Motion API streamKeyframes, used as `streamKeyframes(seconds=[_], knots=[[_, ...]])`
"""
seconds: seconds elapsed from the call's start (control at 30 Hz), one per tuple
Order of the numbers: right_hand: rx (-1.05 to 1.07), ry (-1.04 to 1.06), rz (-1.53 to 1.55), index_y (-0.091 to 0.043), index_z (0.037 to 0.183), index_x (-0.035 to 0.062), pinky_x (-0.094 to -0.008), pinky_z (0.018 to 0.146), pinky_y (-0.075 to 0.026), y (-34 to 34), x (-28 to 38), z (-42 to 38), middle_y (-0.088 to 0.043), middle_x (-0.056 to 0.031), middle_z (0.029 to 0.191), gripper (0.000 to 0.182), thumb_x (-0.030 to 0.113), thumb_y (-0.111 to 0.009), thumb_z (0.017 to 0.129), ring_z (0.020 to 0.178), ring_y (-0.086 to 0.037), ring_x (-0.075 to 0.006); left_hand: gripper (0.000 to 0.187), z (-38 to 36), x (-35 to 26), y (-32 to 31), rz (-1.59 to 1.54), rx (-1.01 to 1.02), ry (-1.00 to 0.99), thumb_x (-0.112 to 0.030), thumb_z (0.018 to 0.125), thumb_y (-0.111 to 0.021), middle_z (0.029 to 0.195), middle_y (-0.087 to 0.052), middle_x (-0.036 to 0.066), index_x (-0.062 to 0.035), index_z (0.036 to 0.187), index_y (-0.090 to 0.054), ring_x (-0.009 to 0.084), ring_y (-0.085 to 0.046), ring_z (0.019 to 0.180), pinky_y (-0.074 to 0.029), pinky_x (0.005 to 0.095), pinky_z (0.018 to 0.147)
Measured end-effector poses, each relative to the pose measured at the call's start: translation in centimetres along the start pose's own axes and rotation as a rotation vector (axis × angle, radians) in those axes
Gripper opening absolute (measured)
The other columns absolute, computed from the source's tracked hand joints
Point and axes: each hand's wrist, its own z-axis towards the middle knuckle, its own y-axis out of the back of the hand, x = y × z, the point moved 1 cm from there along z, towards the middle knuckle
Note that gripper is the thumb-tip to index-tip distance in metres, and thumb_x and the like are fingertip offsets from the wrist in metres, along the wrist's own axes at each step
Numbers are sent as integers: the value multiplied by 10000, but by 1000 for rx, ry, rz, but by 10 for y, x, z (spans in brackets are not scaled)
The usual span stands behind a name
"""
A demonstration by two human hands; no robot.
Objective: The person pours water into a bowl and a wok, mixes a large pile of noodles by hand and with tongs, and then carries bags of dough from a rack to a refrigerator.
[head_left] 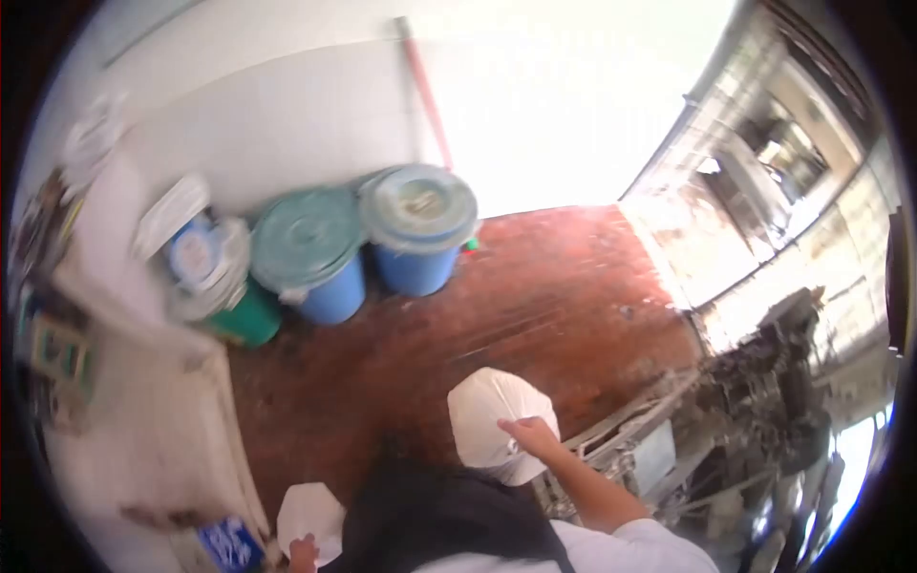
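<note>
My right hand [531, 435] is closed on a white object [487, 411] with a many-sided, rounded outline, held out over the red floor. At the bottom left, my left hand [303, 554] is closed on a second white object [310, 516] of similar shape, close to the edge of a pale counter. The hand's lower part is cut off by the frame. Between the two hands is the dark apron [449, 520] on my body. What the white objects are made to be cannot be told.
Two blue bins [415, 267] [334, 291] and a green bin [250, 320] stand by the wall ahead. A pale counter [143, 382] runs along the left, with a blue packet [229, 544]. Metal machinery [726, 449] is at right, near a doorway. A red pole [427, 95] leans on the wall.
</note>
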Motion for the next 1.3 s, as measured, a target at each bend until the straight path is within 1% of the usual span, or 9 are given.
streamKeyframes(seconds=[0.1, 0.2, 0.33, 0.53, 0.57, 0.63, 0.87, 1.0, 1.3], knots=[[-146, -125, 148, -695, 741, -16, -290, 553, -413, 40, -23, 27, -569, -26, 585, 491, 468, -650, 810, 579, -511, -110, 261, 98, -50, 25, 822, -166, -630, -186, 769, -647, 692, -605, 110, 28, 904, -589, 279, -611, 657, -481, 396, 518], [-365, -138, 388, -614, 586, 3, -288, 492, -379, 89, -28, 33, -519, -35, 524, 508, 448, -631, 830, 491, -475, -127, 517, 103, -195, 112, -136, 95, -12, -411, 856, -587, 643, -529, 99, 101, 785, -584, 209, -440, 546, -375, 384, 499], [-495, -250, 538, -603, 580, 11, -301, 483, -361, 157, -66, 70, -504, -38, 518, 494, 443, -646, 816, 487, -460, -127, 484, 151, -350, 149, -42, 27, -127, -399, 863, -576, 587, -442, 60, 64, 723, -557, 197, -379, 527, -343, 407, 479], [-598, -479, 930, -638, 729, -2, -318, 517, -403, 227, -137, 146, -553, -57, 636, 425, 416, -697, 784, 568, -515, -164, 666, 286, -565, 173, 1021, -115, -599, -455, 801, -673, 1062, -598, 292, -115, 1330, -451, 340, -627, 855, -502, 464, 734], [-605, -508, 989, -638, 727, -5, -320, 519, -406, 235, -148, 157, -554, -63, 639, 428, 415, -698, 782, 578, -524, -167, 527, 282, -609, 167, 740, -92, -507, -357, 815, -630, 1015, -615, 255, -70, 1239, -506, 332, -629, 840, -500, 444, 733], [-626, -560, 940, -636, 736, -9, -319, 516, -408, 263, -155, 173, -555, -67, 645, 424, 409, -696, 785, 580, -525, -168, 288, 191, -762, 147, 123, -106, -368, -160, 843, -546, 919, -650, 181, 20, 1058, -614, 318, -632, 811, -495, 404, 731], [-702, -789, 985, -647, 918, -93, -355, 609, -463, 334, -239, 268, -632, -151, 768, 521, 406, -680, 772, 662, -594, -245, 311, 182, -1076, 40, -96, 92, -657, -172, 829, -591, 906, -677, 181, 80, 1009, -625, 263, -652, 791, -498, 380, 699], [-718, -1009, 749, -625, 970, -120, -381, 755, -486, 368, -306, 305, -653, -221, 886, 573, 415, -661, 769, 833, -639, -331, 348, 264, -1213, -60, -36, 194, -976, -226, 830, -603, 904, -672, 204, 82, 991, -624, 310, -649, 830, -493, 391, 746], [-366, -695, -116, -636, 1014, 72, -437, 758, -501, 465, -356, 373, -659, -201, 898, 424, 402, -669, 750, 852, -645, -358, 520, 337, -1484, -246, 548, 301, -603, -387, 832, -597, 973, -642, 277, 98, 1019, -611, 369, -645, 904, -497, 414, 782]])
